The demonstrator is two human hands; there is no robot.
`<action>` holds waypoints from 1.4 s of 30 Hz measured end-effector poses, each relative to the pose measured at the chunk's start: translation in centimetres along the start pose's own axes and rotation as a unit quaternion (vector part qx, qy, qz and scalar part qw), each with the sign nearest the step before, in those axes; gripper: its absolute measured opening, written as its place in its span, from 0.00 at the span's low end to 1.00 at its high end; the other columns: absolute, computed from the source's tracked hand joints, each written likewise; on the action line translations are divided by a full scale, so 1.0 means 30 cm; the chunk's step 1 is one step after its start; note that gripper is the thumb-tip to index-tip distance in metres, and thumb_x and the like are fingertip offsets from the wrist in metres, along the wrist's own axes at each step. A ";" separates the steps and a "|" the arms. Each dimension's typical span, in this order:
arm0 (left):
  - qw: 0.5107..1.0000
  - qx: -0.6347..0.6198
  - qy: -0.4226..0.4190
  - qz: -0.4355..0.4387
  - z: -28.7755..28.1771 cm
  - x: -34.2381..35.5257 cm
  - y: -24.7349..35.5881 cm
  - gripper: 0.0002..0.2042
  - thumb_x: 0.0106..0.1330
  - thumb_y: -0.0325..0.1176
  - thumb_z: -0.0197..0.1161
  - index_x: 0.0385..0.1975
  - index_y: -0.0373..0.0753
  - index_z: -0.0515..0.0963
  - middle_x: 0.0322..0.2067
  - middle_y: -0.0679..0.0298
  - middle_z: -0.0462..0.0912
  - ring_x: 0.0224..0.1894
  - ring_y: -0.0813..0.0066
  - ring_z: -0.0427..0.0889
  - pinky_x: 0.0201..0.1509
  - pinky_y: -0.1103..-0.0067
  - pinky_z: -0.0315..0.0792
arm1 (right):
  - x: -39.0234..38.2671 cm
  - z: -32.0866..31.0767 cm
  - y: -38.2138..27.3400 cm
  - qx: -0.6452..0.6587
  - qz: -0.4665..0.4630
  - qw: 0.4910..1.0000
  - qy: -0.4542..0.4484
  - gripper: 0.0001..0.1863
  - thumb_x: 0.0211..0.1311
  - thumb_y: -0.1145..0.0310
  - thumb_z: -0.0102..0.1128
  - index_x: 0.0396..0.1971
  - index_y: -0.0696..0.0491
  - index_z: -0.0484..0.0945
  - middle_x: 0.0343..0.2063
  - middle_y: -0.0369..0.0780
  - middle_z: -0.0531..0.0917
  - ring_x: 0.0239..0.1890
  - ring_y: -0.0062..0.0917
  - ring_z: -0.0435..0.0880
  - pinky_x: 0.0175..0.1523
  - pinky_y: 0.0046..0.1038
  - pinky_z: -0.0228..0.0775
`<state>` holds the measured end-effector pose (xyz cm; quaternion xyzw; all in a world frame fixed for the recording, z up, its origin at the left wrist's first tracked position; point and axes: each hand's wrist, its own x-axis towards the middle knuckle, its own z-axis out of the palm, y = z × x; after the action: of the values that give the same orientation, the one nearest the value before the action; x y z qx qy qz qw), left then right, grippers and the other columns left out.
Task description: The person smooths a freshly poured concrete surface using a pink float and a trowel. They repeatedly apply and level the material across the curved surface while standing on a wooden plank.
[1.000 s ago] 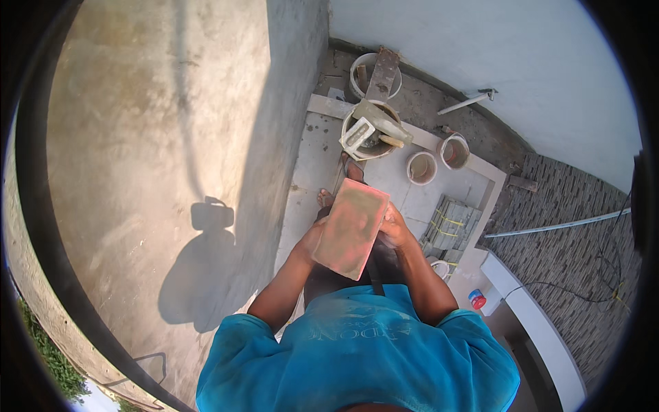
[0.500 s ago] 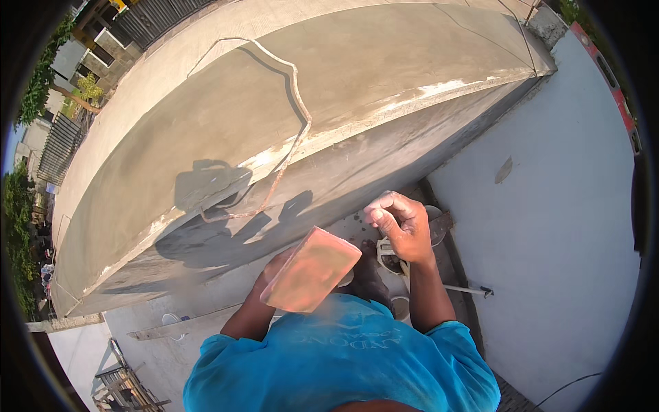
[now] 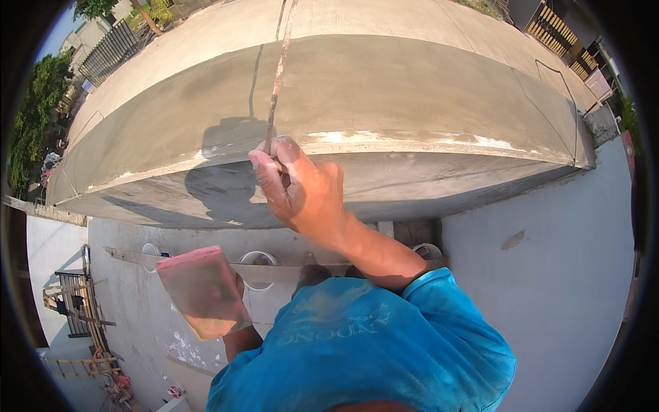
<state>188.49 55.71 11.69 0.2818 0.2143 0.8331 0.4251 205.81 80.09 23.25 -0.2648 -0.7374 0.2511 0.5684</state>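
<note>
My right hand [image 3: 298, 182], its fingers dusted white, is closed in a pinch around the near end of a thin, rusty rod [image 3: 278, 75] spotted with pale plaster. The rod runs away from me across the top of the grey plastered wall [image 3: 412, 82] and out of view. Low on the left, my left hand [image 3: 239, 283] holds a reddish rectangular slab [image 3: 202, 295] with a grey-smeared face. This slab hides most of the fingers, and its material is hard to make out. The hand and slab are apart from the wall.
Below the wall stand a white bucket [image 3: 273, 275], a smaller pail [image 3: 145, 264] and another bucket [image 3: 427, 248] beside my right elbow. A long board [image 3: 127, 257] passes behind the slab. A white wall [image 3: 542, 275] rises at right; wooden frames [image 3: 82, 305] lie far left.
My right hand, free before, has reached up and left and taken hold of the rod. The rod now points away from me. My left hand has moved left with the slab; the view has turned.
</note>
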 end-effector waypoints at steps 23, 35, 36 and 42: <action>0.558 0.735 -0.348 0.165 0.665 0.992 -0.014 0.24 0.70 0.39 0.56 0.67 0.48 0.74 0.47 0.56 0.78 0.45 0.61 0.80 0.53 0.70 0.75 | -0.428 -0.046 0.224 -0.104 0.036 0.987 -0.121 0.06 0.62 0.63 0.68 0.35 0.49 0.86 0.30 0.36 0.87 0.30 0.31 0.88 0.34 0.34 0.79; 0.385 0.817 -0.402 0.150 0.954 1.151 -0.700 0.18 0.75 0.35 0.52 0.62 0.54 0.79 0.43 0.60 0.78 0.44 0.58 0.82 0.47 0.63 0.76 | -1.617 -0.834 0.823 -0.195 0.591 0.782 -0.011 0.12 0.63 0.62 0.64 0.35 0.56 0.86 0.23 0.44 0.86 0.26 0.31 0.89 0.34 0.34 0.78; 0.389 0.809 -0.412 0.155 0.977 1.118 -0.728 0.18 0.75 0.35 0.53 0.62 0.54 0.80 0.42 0.60 0.78 0.43 0.58 0.82 0.47 0.64 0.76 | -1.624 -0.861 0.832 -0.189 0.607 0.772 -0.002 0.12 0.64 0.62 0.64 0.36 0.56 0.86 0.22 0.42 0.86 0.26 0.28 0.88 0.34 0.32 0.78; 0.342 0.886 -0.298 0.096 0.901 1.138 -0.654 0.19 0.72 0.32 0.54 0.60 0.53 0.82 0.40 0.58 0.80 0.41 0.59 0.83 0.47 0.64 0.76 | -1.707 -1.037 0.891 -0.194 0.588 0.785 0.008 0.13 0.66 0.63 0.61 0.36 0.58 0.87 0.24 0.38 0.86 0.22 0.19 0.84 0.31 0.27 0.75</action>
<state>201.26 97.92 30.05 0.7417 0.6576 0.0525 -0.1207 249.78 67.23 -23.73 -0.7535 -0.4676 0.3862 0.2537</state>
